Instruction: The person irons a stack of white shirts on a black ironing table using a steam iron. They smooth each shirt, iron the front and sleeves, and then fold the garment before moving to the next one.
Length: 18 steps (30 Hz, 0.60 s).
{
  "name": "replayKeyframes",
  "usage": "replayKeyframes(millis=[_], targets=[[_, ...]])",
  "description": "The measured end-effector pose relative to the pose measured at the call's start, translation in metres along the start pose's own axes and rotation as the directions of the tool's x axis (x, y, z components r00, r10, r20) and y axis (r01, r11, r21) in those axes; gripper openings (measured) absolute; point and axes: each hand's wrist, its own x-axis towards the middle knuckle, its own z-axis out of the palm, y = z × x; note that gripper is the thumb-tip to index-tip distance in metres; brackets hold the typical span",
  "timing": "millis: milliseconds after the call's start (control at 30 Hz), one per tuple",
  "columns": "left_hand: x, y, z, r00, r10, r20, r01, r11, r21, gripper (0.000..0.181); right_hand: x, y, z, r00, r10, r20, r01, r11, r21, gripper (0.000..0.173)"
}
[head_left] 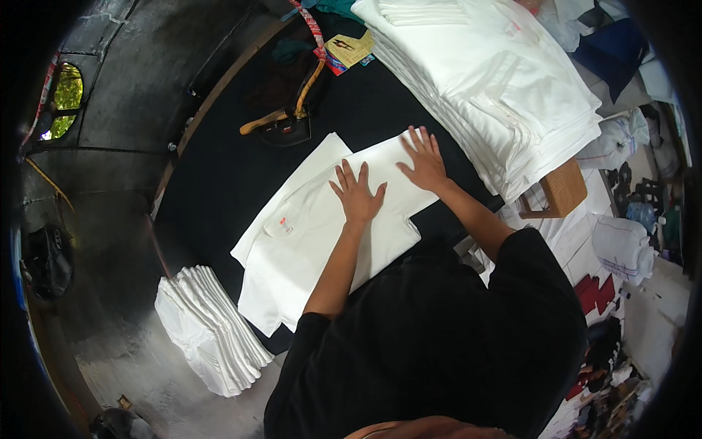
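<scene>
A white T-shirt (307, 258) lies spread on the black-covered table (208, 186) in front of me, partly folded, with a small printed label inside its collar. Flat on its middle rests my left hand (359, 197), fingers apart. My right hand (426, 163) presses on the folded part near the far right corner, also with spread fingers. Neither hand grips anything. Another layer of white cloth (296, 192) shows from beneath the shirt's far edge; I cannot tell whether it is a separate garment.
A tall stack of white shirts (471, 60) stands at the upper right, a smaller folded stack (208, 335) at the lower left. An electric iron (288, 129) with a wrapped cord sits beyond the shirt. Behind it lies a yellow printed card (348, 49). A woven stool (559, 189) stands right.
</scene>
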Motion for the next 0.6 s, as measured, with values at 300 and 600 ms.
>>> replayKeyframes(millis=[300,600], targets=[[0.102,0.015,-0.001,0.984,0.036,0.173,-0.015,0.992,-0.124,0.038,-0.067,-0.005,-0.060,0.849,0.471,0.241,-0.511,0.847,0.146,0.035],[0.182,0.016,0.032,0.888,0.211,0.408,-0.026,0.911,-0.412,0.023,-0.087,-0.011,-0.044,0.797,0.553,0.245,-0.604,0.712,0.358,0.040]])
